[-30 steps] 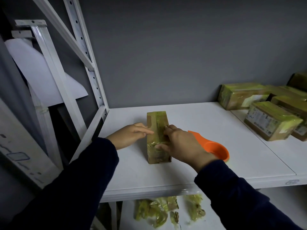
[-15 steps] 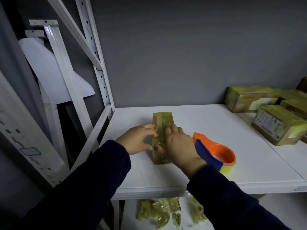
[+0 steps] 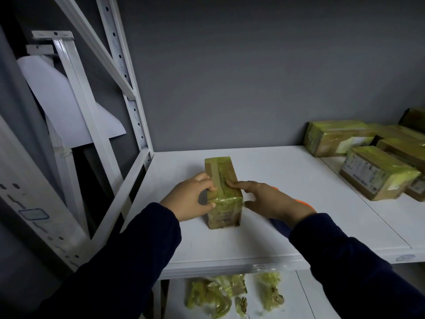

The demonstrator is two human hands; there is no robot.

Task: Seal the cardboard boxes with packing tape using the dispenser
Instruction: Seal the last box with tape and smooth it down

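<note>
In the head view, a small brown cardboard box wrapped in yellowish clear tape (image 3: pixel 222 192) stands on the white shelf (image 3: pixel 299 226), its long axis running away from the person toward the grey wall. The left hand (image 3: pixel 188 199) grips the box's left side, fingers (image 3: pixel 208 181) curled over the top edge and thumb on the near face. The right hand (image 3: pixel 269 201) lies flat-fingered, forefinger pressing the tape on top, thumb touching the right edge.

The orange tape dispenser (image 3: pixel 303 202) sits just right of the box, mostly hidden behind the right wrist, so the right hand is nearer to it. Taped cardboard boxes (image 3: pixel 377 173) lie well apart at the right. Crumpled tape scraps (image 3: pixel 216 295) litter the shelf below.
</note>
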